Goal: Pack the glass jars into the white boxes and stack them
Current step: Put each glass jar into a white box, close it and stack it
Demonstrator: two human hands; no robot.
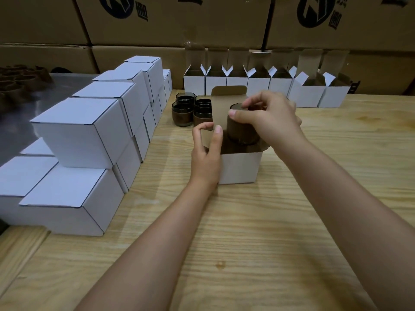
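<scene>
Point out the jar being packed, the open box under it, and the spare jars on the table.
jar being packed [241,131], head view, brown side wall.
open box [239,167], head view, white front wall.
spare jars [182,114], head view, front-left jar's side.

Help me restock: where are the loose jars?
Head view, left of centre: the loose jars stand on the table between the stacked boxes and the box being filled.

Pale wooden table [292,221] – visible grain, matt. Small white cardboard boxes [74,131] – smooth matt outside, brown inside. Dark glossy glass jars [183,108]; big brown corrugated cartons [179,19] behind.
</scene>
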